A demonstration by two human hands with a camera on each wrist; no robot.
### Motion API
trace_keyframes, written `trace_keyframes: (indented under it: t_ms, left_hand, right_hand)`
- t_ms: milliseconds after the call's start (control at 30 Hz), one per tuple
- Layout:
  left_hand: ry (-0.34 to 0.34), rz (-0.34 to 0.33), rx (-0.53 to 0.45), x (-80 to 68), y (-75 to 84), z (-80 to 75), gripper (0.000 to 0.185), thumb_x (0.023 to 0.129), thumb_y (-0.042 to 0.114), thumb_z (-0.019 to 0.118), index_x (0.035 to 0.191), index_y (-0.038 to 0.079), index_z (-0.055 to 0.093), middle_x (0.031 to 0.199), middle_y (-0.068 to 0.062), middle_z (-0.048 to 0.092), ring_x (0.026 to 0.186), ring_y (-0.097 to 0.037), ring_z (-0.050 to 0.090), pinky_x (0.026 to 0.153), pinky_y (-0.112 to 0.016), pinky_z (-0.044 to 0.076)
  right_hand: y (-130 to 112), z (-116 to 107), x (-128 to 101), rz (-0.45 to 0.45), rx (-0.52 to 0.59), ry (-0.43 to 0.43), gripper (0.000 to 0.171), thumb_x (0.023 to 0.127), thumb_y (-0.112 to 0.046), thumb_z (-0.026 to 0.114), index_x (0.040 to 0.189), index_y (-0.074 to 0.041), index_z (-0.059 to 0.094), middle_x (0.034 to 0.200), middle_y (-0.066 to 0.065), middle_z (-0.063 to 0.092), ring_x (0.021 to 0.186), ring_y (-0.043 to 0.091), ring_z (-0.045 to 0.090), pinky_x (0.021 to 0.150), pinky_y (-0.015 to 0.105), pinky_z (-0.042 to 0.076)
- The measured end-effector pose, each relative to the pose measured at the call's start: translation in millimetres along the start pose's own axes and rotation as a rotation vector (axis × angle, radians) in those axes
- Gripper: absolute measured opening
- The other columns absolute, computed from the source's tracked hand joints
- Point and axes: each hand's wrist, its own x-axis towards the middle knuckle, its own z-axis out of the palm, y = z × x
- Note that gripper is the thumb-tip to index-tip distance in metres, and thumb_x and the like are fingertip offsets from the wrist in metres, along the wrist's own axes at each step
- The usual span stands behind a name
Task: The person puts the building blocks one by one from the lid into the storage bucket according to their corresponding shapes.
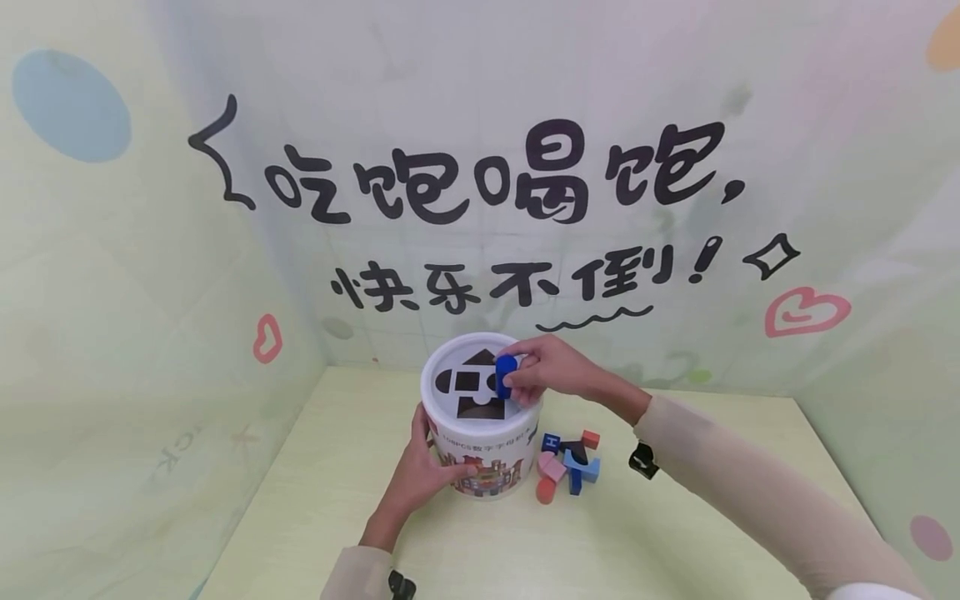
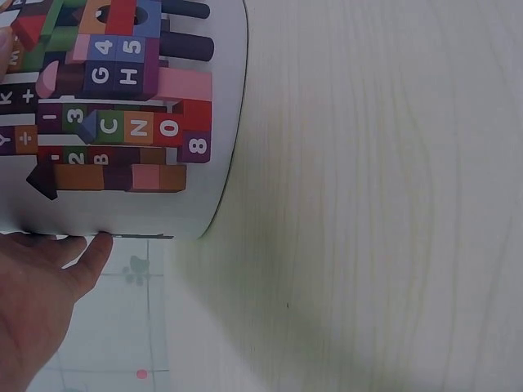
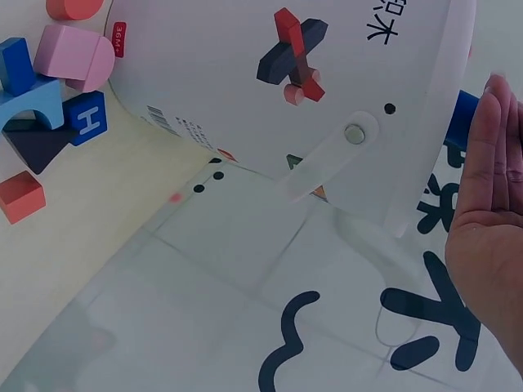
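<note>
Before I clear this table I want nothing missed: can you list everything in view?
bucket: one, white with printed blocks, centre of table.
lid: one, white with black shape holes, on the bucket.
blue block: one, pinched over the lid's holes.
loose blocks: a small heap, blue, pink, red and dark, right of the bucket; exact count unclear.
table: one, pale wood.
backdrop: pale, black lettering, hearts and dots.
left hand: holds the bucket's side.
right hand: pinches the blue block.
</note>
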Motion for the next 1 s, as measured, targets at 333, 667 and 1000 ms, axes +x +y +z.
trace_keyframes:
  t_ms: [333,667,1000]
  left_hand:
    - [0.002,0.014,0.008,1.1,-0.1,0.2,0.128,0.06,0.038,0.093,0.153,0.043,0.004,0.149,0.01,0.035,0.137,-0.02,0.038,0.113,-0.054,0.036]
    - [0.002,0.008,0.001,0.6,0.3,0.1,0.127,0.06,0.036,0.093,0.152,0.043,0.006,0.149,0.009,0.035,0.138,-0.02,0.037,0.113,-0.054,0.035]
    - [0.004,0.015,0.003,0.8,0.9,-0.9,0.127,0.06,0.036,0.094,0.152,0.042,0.006,0.149,0.008,0.036,0.136,-0.02,0.039,0.113,-0.053,0.036]
  right_hand:
    - [-3,-1,7,0.013,0.0,0.035,0.046,0.088,-0.013,0.071,0.131,-0.004,0.059,0.075,0.01,0.071,0.068,0.023,0.07,0.066,0.037,0.063]
    - [0,2,14,0.039,0.023,0.033,0.049,0.087,-0.011,0.072,0.133,-0.002,0.058,0.077,0.011,0.072,0.068,0.023,0.07,0.067,0.037,0.063]
    - [-5,4,7,0.032,0.018,0.041,0.04,0.087,-0.011,0.071,0.126,-0.005,0.062,0.078,0.011,0.072,0.068,0.023,0.07,0.068,0.037,0.063]
